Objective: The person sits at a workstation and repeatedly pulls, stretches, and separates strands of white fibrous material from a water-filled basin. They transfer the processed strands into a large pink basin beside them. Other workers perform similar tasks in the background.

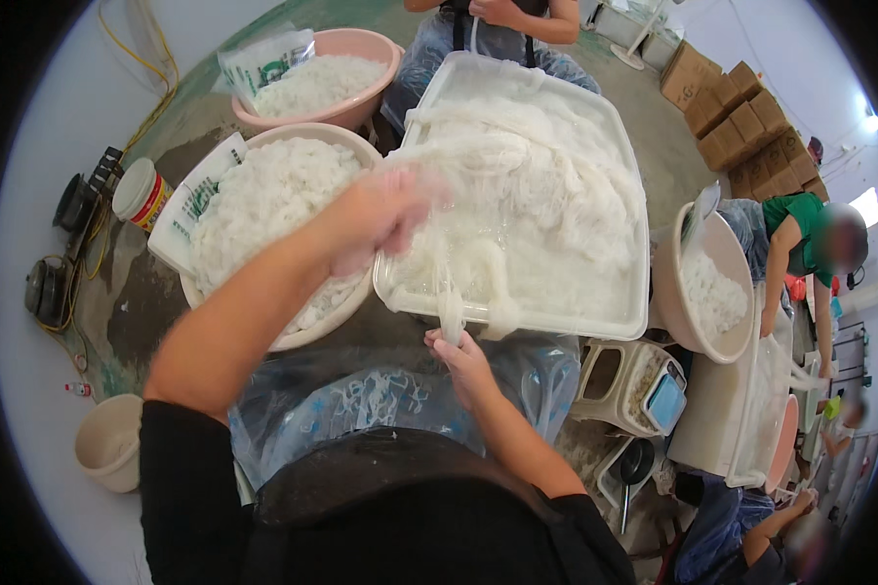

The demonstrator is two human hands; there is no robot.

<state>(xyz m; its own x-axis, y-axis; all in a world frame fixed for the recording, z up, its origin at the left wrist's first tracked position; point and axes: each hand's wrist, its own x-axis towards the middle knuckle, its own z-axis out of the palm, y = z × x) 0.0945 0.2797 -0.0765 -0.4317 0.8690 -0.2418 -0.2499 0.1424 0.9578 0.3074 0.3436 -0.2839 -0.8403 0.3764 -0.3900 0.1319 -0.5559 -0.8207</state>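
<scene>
A white rectangular tray point(595, 326) stands in front of me, holding cloudy liquid and a heap of wet, white, stringy strands point(546, 185). At its near left edge a soft, tube-like white strand point(450, 317) hangs over the rim. My right hand point(458, 359) pinches the lower end of this strand just below the rim. My left hand point(390, 210) hovers over the tray's left edge, smeared by motion; its fingers cannot be made out. Another looped strand point(498, 283) lies over the near rim.
Left of the tray stand two pink-beige basins, one near point(298, 336) and one far point(385, 68), full of white clumps. A lidded bucket point(139, 190) sits by the wall. A co-worker point(556, 24) faces me across the tray; others work at the right beside a basin point(665, 283). Cartons point(751, 132) are stacked behind.
</scene>
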